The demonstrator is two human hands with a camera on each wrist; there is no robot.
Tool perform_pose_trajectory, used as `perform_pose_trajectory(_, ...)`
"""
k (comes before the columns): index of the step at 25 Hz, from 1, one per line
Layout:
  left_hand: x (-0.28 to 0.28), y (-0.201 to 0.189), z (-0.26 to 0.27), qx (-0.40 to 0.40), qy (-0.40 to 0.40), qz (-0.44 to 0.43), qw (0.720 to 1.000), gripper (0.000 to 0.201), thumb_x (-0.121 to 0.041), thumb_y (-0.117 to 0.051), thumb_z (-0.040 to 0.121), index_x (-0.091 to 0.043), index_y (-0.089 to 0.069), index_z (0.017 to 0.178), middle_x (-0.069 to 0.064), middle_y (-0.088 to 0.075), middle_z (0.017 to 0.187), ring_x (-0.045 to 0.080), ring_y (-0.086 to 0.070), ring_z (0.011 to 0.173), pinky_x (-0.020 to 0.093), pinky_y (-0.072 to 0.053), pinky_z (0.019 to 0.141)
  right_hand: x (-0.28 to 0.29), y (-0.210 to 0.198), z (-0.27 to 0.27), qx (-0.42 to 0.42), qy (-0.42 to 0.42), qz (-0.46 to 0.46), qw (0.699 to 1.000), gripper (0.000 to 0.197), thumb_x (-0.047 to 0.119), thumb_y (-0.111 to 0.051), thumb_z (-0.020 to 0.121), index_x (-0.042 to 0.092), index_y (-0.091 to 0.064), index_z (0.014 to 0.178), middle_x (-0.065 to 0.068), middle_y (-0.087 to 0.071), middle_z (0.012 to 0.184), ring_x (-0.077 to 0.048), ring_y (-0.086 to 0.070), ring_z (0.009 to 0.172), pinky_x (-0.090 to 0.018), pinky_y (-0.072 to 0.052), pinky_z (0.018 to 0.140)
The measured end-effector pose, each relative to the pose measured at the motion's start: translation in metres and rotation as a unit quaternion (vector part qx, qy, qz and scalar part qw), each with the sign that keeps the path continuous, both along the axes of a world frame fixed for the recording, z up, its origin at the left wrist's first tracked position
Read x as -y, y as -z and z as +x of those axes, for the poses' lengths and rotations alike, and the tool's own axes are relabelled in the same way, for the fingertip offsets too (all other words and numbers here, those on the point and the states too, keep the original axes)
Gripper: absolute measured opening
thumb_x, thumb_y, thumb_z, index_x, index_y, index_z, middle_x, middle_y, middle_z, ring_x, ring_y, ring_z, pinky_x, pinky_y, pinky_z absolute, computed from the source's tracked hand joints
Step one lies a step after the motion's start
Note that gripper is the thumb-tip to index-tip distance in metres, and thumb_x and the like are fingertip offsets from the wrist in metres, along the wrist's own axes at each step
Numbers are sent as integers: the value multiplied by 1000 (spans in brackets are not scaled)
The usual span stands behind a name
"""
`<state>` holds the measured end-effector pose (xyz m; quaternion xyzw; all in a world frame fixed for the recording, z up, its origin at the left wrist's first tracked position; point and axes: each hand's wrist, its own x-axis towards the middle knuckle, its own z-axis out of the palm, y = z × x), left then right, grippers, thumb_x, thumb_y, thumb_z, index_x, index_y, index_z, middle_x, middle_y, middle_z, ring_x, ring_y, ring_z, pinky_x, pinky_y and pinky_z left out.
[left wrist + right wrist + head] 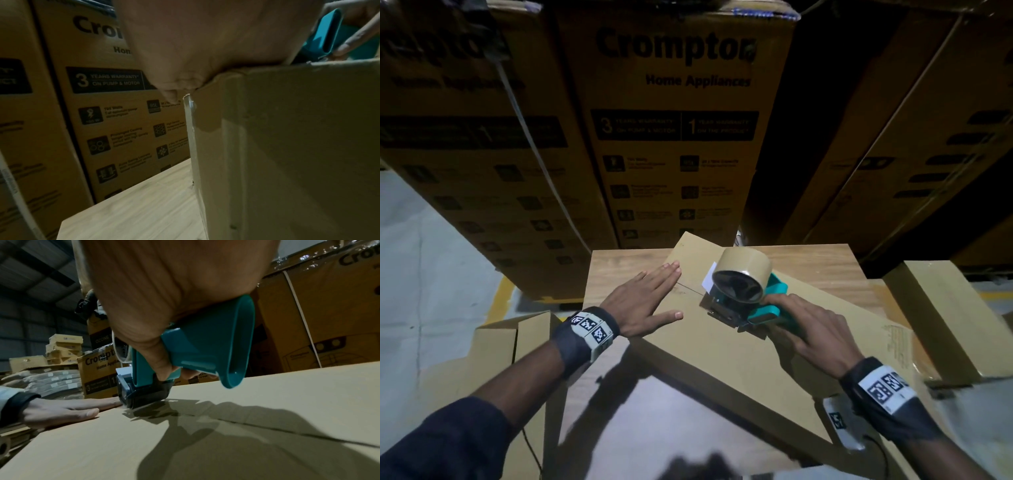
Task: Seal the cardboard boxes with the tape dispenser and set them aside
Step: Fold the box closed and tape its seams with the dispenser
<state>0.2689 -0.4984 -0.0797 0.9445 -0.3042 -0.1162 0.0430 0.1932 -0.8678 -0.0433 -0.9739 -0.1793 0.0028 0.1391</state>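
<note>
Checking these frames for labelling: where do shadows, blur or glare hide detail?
Head view: dim, printing on the stacked cartons soft, glare on the table below the cardboard box. Left wrist view: left hand fills the top, blurred. Right wrist view: tape dispenser in the right hand throws a dark shadow over the seam.

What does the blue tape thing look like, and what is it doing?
The tape dispenser has a teal plastic handle and a dark front roller end, with a brown tape roll on top. The right hand grips its handle. Its front end presses on the cardboard box top, over the flap seam.
</note>
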Motion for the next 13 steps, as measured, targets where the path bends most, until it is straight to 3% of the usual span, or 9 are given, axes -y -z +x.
perform_pose_trajectory(6, -2, 3, 0, 11, -2, 5, 1000, 92, -82, -18, 96, -27, 13, 162, -8, 17, 169, 10, 10, 157, 42, -8, 129, 24, -14, -7, -8, -1, -50, 999, 90, 19, -82, 79, 53, -29, 142, 9, -65, 119, -13, -62, 79, -30, -56, 53)
perform_pose_trajectory(10, -1, 8, 2, 18, 4, 8, 1000, 91, -82, -16, 95, -27, 12, 162, -8, 16, 169, 11, 8, 157, 43, -8, 129, 61, -19, -31, -9, 17, -48, 999, 100, 4, -85, 67, 51, -35, 140, 6, -69, 116, -16, -65, 72, -32, -55, 45)
perform_pose_trajectory(13, -2, 9, 3, 27, 7, 9, 1000, 90, -82, -16, 95, -28, 13, 162, -8, 16, 169, 11, 8, 157, 42, -7, 128, 92, -18, -48, -7, 24, -61, 998, 101, 3, -87, 64, 49, -39, 140, 5, -70, 117, -17, -67, 74, -33, -57, 47)
